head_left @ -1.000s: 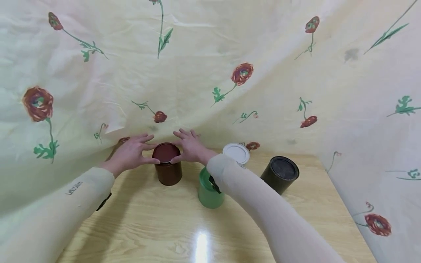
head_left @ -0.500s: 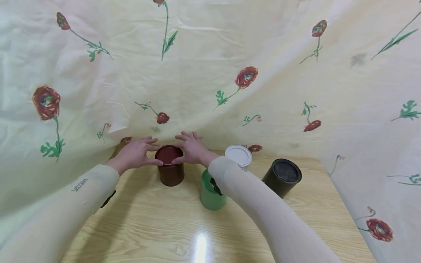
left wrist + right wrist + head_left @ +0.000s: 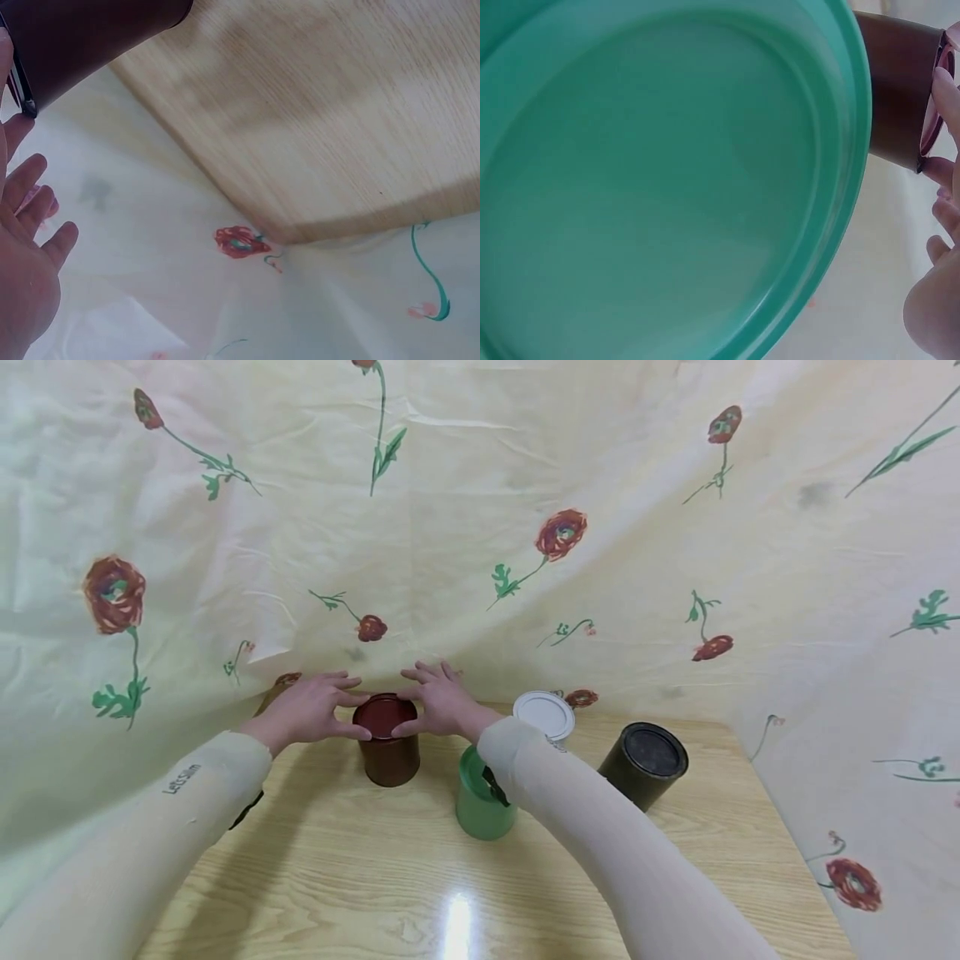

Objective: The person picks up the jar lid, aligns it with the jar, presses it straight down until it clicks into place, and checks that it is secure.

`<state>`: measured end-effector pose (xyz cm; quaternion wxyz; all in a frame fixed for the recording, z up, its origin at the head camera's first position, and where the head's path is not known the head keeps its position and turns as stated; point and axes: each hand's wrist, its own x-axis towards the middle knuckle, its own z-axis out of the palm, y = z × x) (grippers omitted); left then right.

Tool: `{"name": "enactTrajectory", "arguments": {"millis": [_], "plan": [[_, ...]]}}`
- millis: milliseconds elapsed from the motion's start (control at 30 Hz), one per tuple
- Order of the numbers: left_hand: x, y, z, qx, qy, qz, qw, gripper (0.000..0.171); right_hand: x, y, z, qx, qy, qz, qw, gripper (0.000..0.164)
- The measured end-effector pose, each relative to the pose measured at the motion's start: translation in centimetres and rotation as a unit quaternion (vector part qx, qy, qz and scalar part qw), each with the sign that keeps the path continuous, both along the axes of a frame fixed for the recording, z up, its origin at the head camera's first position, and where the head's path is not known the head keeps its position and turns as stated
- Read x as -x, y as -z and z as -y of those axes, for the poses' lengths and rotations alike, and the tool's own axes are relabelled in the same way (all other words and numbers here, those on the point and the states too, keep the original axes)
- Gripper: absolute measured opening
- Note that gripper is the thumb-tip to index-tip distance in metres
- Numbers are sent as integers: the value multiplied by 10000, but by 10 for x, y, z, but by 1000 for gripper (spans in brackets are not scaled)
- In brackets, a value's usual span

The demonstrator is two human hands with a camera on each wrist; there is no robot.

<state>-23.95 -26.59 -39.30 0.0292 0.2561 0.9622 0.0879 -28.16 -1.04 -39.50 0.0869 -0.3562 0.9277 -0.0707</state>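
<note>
A dark red-brown can (image 3: pixel 393 764) with a red lid (image 3: pixel 385 717) stands upright at the back left of the table. My left hand (image 3: pixel 309 706) touches its left rim, thumb at the front and index finger toward the back. On the opposite side, my right hand (image 3: pixel 442 702) rests its thumb on the front rim. The other fingers of both hands stay spread and fairly straight. In the left wrist view, a fingertip meets the rim of the dark can (image 3: pixel 97 45). The right wrist view shows fingers across the lid's edge, partly behind a green lid (image 3: pixel 652 187).
A green can (image 3: pixel 486 818) stands under my right forearm. Behind that arm are a white lid (image 3: pixel 546 714) and, farther right, a black can (image 3: pixel 652 752). A flowered cloth (image 3: pixel 465 560) hangs along the back and sides of the wooden table (image 3: pixel 345 860).
The head view has shifted slightly, so the scene sits a little farther right and lower. Both hands keep nearly the same place at the red-brown can's rim.
</note>
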Motion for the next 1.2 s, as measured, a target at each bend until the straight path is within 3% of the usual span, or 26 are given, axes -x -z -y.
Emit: {"name": "enactTrajectory", "arguments": {"millis": [200, 500, 767, 1200], "plan": [[0, -4, -1, 287, 101, -31, 9995, 73, 1, 2, -3, 23, -98, -82, 9999, 70], [-2, -8, -2, 857, 368, -425, 9947, 72, 2, 4, -6, 67, -150, -119, 9998, 70], [-1, -8, 1, 702, 344, -753, 9941, 71, 2, 3, -6, 141, -163, -152, 9997, 71], [0, -3, -3, 580, 215, -463, 9970, 71, -2, 1, -6, 160, -195, -153, 9996, 70]]}}
